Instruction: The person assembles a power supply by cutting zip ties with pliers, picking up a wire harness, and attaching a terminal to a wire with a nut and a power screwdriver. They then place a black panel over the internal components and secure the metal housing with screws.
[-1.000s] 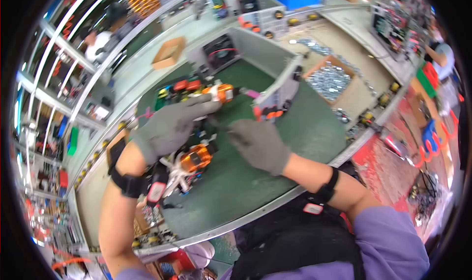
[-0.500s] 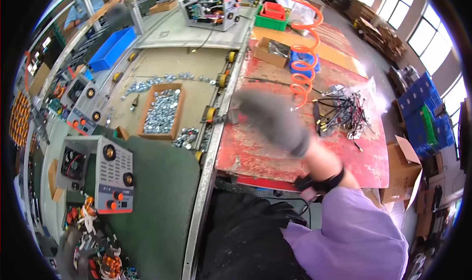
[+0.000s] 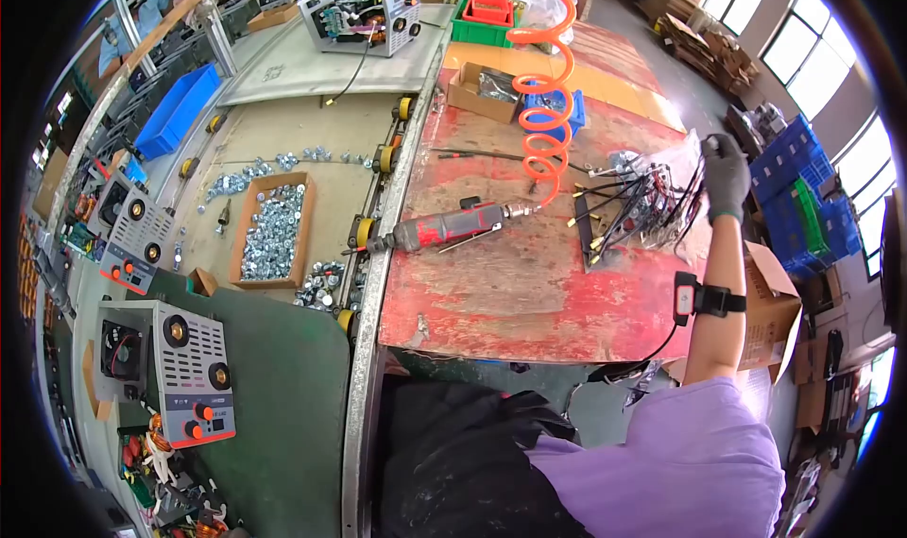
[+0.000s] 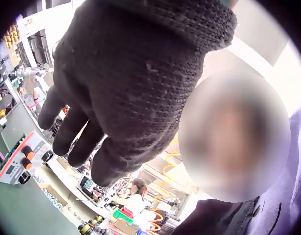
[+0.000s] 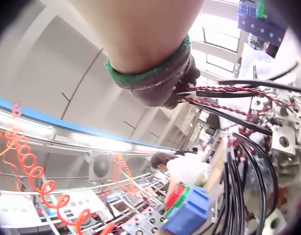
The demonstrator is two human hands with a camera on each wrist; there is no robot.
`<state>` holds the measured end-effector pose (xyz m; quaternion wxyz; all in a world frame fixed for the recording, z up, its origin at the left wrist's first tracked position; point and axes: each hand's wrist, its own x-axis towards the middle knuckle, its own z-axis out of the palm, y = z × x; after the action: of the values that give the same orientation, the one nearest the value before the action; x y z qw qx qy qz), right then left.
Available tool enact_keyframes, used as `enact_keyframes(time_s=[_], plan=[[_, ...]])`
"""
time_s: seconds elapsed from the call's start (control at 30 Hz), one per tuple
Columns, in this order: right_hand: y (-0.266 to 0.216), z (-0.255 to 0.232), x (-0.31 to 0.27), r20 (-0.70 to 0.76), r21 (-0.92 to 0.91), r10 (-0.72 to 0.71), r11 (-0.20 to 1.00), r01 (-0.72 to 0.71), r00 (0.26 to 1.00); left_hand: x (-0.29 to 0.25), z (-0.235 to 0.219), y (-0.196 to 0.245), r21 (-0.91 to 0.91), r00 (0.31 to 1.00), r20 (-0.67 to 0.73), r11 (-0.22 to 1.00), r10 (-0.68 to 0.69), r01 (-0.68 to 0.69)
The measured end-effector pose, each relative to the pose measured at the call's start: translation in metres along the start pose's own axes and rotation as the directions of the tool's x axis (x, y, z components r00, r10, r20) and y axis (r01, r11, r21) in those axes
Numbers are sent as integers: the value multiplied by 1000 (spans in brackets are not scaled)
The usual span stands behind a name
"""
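My gloved right hand [image 3: 727, 177] is at the far side of a heap of cables [image 3: 642, 207] on the red bench. In the right wrist view, the curled fingers of the right hand [image 5: 165, 88] grip black leads and twisted red-and-black wires [image 5: 224, 102]. Metal brackets [image 5: 284, 141] sit among the wires. My gloved left hand [image 4: 126, 83] shows only in the left wrist view, its fingers loosely extended with nothing in them. Beyond it stands a grey panel with orange knobs [image 4: 24, 159].
A red-and-grey air screwdriver [image 3: 449, 228] lies on the red bench [image 3: 491, 302], joined to an orange coiled hose [image 3: 543, 160]. Left of the metal rail [image 3: 364, 425] are a box of screws [image 3: 274, 231] and a grey machine housing [image 3: 194, 377]. An open carton [image 3: 770, 316] stands at right.
The head view has swung right. My right hand has left the green mat, passed over the bench and taken hold of wires from the heap. The left hand has dropped out of the head view.
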<state>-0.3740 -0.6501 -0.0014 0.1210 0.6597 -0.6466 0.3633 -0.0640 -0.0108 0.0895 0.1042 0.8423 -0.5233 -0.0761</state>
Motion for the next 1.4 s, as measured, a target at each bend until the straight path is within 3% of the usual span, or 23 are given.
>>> enact_keyframes(time_s=[0.03,0.07,0.1,0.2,0.27,0.3,0.33,0.37,0.5,0.57,0.77,0.83,0.9,0.97,1.03,1.1,1.13,1.17,1.2,1.23,1.27,1.3,1.4], plan=[[12,-7,11,-47,231,-76,969,85,996,3,3,1,-2,1000,1,1000,3,-3],[17,-11,22,-155,504,-207,824,258,966,7,5,3,-18,999,-15,999,34,-35],[16,-16,37,-190,608,-180,751,260,965,11,8,4,-34,997,-31,997,66,-67],[-23,-63,45,-279,528,-146,802,279,949,26,15,8,-27,992,-34,992,125,-126],[-58,-86,43,-208,722,-22,671,168,978,36,20,11,-41,988,-32,988,151,-152],[-56,-76,53,-207,721,-19,673,166,978,39,23,12,-52,984,-26,983,177,-178],[-50,-58,71,106,678,-203,731,78,973,41,27,13,-77,979,-52,976,198,-202],[-47,-49,84,413,608,-342,794,24,844,43,29,12,-78,978,-52,975,203,-206],[-68,-51,91,263,670,-430,725,157,864,50,38,12,-86,982,-34,979,185,-187],[-75,-40,101,19,676,-382,686,270,924,51,41,9,-130,977,-33,969,209,-212],[-102,-44,89,4,705,-541,598,381,841,61,52,7,-207,973,-66,951,222,-231],[-112,-41,60,441,379,-465,872,310,768,62,55,7,-215,973,-61,949,221,-229],[-106,1,32,614,397,-454,885,245,645,64,59,8,-219,974,-67,949,218,-227],[-105,49,6,675,344,-446,895,283,588,67,63,9,-250,972,-79,939,222,-235],[-130,60,-30,717,277,-396,917,287,574,70,65,10,-251,973,-73,940,219,-231],[-127,126,-41,729,120,-430,846,519,533,68,66,11,-249,977,-62,944,206,-215],[-113,164,-38,728,122,-420,857,500,542,66,66,12,-246,979,-68,948,192,-203],[-112,173,-27,685,74,-448,827,557,574,65,65,12,-242,981,-76,951,177,-191],[-140,105,-30,573,143,-327,943,301,751,62,65,10,-234,984,-85,956,158,-174],[-104,150,13,302,383,-493,846,370,816,59,66,7,-238,986,-93,958,139,-158],[-105,121,26,13,451,-492,780,434,870,55,69,6,-244,988,-99,959,121,-142],[-111,101,44,-141,537,-302,776,329,943,55,70,5,-248,989,-103,960,110,-132],[-143,19,53,-253,690,-188,653,313,949,62,74,5,-267,986,-133,954,101,-134]])
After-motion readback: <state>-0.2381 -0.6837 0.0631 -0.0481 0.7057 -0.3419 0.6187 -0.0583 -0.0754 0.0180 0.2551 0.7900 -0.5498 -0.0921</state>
